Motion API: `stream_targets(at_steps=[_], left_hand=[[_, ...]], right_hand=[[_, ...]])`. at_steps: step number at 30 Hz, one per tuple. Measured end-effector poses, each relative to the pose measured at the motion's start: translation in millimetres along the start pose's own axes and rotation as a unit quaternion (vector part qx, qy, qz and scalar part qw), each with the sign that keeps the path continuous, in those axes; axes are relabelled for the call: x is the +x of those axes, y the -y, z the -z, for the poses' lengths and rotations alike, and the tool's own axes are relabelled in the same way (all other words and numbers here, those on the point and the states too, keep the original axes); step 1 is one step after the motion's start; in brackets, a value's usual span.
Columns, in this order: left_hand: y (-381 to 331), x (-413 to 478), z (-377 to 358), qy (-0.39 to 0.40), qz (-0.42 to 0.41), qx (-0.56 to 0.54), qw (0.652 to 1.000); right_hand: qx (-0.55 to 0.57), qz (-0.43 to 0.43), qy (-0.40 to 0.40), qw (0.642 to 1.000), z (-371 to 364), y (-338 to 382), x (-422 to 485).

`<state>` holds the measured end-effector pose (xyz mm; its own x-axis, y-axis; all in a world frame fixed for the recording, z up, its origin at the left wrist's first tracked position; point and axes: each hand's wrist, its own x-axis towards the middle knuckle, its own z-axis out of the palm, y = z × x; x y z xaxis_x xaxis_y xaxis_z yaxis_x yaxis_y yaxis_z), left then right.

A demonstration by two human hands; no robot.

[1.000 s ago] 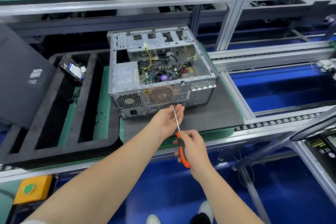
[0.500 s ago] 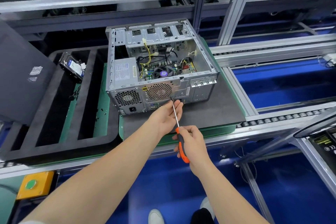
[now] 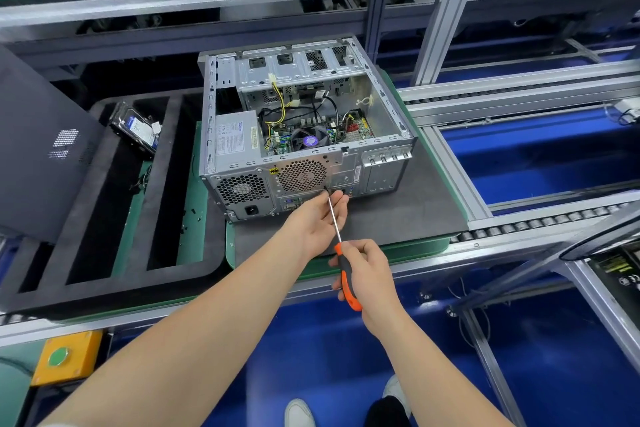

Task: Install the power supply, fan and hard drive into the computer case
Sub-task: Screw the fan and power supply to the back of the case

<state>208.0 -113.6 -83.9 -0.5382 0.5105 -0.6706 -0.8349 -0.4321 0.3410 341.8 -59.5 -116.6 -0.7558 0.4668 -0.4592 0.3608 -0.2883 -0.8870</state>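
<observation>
fingers point(image 3: 342, 201) of left hand point(image 3: 317, 222) held straight, screwdriver point(image 3: 345, 270) shaft steadied; handle gripped by right hand point(image 3: 369, 270). tip just past fingertips at fan point(image 3: 301, 175) screw: slip risked if shaft tilted.

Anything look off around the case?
The hard drive lies tilted across a rib of the foam tray, left of the computer case, not flat in a slot. Small dark bits lie scattered on the green mat.
</observation>
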Motion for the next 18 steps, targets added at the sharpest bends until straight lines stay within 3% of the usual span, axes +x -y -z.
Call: stream_targets(at_steps=[13, 16, 17, 18], left_hand=[[-3.9, 1.2, 3.1, -0.012, -0.023, 0.030, 0.999], [-9.1, -10.1, 7.4, -0.055, -0.054, 0.214, 0.974], [-12.8, -19.1, 7.2, -0.078, -0.075, 0.330, 0.938], [-18.1, -29.2, 7.0, -0.094, -0.111, 0.458, 0.877]], right_hand=[[0.023, -0.008, 0.012, 1.000, -0.1, 3.4, 0.6], [0.031, -0.010, 0.014, 0.999, 0.3, 4.3, -0.1], [0.032, -0.009, 0.016, 0.999, 0.3, 4.4, -0.5], [0.035, -0.008, 0.018, 0.999, 0.4, 4.5, -0.8]])
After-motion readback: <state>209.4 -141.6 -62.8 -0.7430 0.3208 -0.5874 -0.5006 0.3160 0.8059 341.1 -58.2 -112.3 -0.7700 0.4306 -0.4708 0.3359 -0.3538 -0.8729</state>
